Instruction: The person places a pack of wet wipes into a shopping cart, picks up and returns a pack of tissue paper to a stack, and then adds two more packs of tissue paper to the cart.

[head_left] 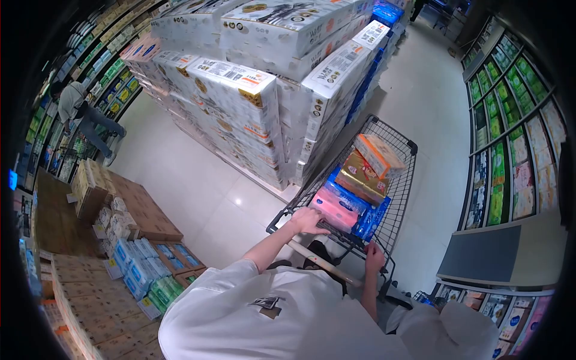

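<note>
Below me is a wire shopping cart (401,210) with a pale handlebar (324,262). My left hand (309,221) lies over its rear edge, beyond the handlebar, fingers stretched out. Close to the right rear corner, my right hand (375,257) is closed with curled fingers; whatever it holds, if anything, is hidden. Inside the cart, a pink pack of tissues (333,210) lies nearest my left hand, beside blue packs (373,221). Farther forward are a gold pack (362,176) and a white-and-orange pack (379,155) tilted on top.
A tall stack of white tissue packs (234,114) rises left of the cart. Shelves with green packs (510,132) line the right side. Cartons and blue packs (135,264) stand at left. One person (84,111) bends by the far-left shelves; another person in white (447,330) is close behind, right.
</note>
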Available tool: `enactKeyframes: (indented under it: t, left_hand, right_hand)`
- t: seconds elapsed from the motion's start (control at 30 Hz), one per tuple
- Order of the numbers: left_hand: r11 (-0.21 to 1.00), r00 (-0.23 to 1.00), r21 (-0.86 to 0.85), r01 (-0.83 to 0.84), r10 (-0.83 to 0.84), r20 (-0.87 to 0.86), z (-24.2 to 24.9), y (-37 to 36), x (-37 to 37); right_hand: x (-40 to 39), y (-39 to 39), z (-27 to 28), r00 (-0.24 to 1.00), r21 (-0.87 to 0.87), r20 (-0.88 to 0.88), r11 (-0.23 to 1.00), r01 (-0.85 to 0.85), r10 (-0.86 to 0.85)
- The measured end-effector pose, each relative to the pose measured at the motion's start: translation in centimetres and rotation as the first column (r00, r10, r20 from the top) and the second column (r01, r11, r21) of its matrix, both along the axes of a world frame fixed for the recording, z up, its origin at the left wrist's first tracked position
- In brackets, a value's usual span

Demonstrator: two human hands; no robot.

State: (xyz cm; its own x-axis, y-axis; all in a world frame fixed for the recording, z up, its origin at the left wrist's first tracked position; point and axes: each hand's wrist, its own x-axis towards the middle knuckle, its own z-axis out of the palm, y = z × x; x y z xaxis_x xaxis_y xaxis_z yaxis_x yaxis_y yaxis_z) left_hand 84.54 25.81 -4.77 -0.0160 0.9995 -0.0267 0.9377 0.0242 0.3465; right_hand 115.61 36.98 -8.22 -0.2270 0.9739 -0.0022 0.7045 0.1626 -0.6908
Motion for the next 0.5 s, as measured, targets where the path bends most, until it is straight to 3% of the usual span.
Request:
enactKeyframes:
  t: [0.1, 0.3, 0.37, 0.5]
  left_hand:
    - [0.999, 1.000, -0.045, -0.007, 0.007, 0.004, 1.9, 3.9, -0.6]
    - [0.999, 1.000, 0.032, -0.024, 0.024, -0.002, 3.1, 11.1, -1.8]
    - [0.996, 0.996, -0.060, -0.066, 0.069, 0.047, 4.3, 13.6, -2.2]
    - [0.990, 0.989, -0.021, -0.139, 0.140, 0.050, 3.1, 18.6, -3.1]
  right_hand:
    - [-0.4, 4.4, 0.2, 1.000, 0.011, 0.000, 1.000, -0.009, 0.009]
    - [-1.4, 12.6, 0.7, 0.996, 0.027, -0.053, 0.997, -0.070, 0.071]
    - [-2.0, 15.1, 1.9, 0.999, -0.007, -0.001, 0.999, -0.052, 0.052]
    - [-2.4, 19.6, 2.6, 0.995, -0.034, -0.043, 0.996, -0.087, 0.086]
